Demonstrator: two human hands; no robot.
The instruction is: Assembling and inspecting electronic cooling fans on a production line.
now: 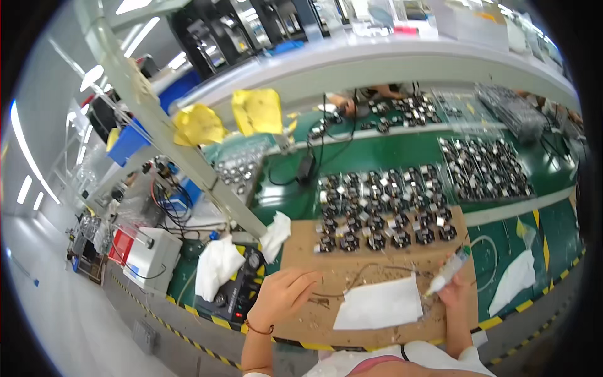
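My right hand [457, 291] is wrapped round a glue dispensing syringe [450, 270] with a whitish barrel and a green top. Its yellowish tip points down and left, close to the right edge of a white paper sheet [380, 305]. A clear hose [494, 254] curves beside it. My left hand [284, 296] hovers over the left side of a brown cardboard sheet [301, 251], fingers loosely bent and nothing visible in them. Beyond the paper stand rows of small black and silver parts [377, 240], the far ones in a clear tray [323, 179].
A black dispenser box [242, 286] with a white cloth [218, 267] on it sits left. Another cloth [514, 281] lies right. A filled parts tray [483, 166] stands far right. A slanted post [182, 151] and overhead shelf [377, 66] frame the bench. Another person's hand [342, 105] works opposite.
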